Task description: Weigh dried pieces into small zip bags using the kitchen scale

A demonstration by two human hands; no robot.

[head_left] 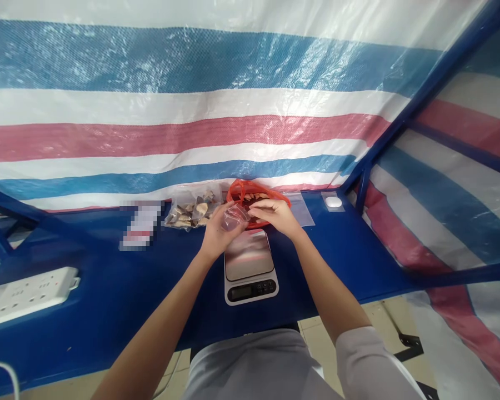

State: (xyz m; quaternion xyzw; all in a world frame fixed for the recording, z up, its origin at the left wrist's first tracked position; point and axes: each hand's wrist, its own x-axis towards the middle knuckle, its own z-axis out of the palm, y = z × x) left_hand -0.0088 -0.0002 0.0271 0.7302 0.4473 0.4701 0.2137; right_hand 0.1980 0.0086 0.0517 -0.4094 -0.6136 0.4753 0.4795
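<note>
My left hand [220, 229] is closed on a small clear plastic bag [234, 216], held just above the far edge of a kitchen scale [250, 266]. Beside it, my right hand [275, 213] has its fingers bent together at the bag's mouth, over a red plastic bag [240, 191] of pale brown pieces. I cannot make out whether the right fingers hold a piece. The steel pan of the scale has nothing on it.
A pile of filled clear bags [190, 211] lies left of the red bag. Flat clear bags [303, 210] and a small white round object [334, 202] lie to the right. A white power strip [25, 291] sits at the left of the blue table [108, 289]. Striped tarpaulin walls it in.
</note>
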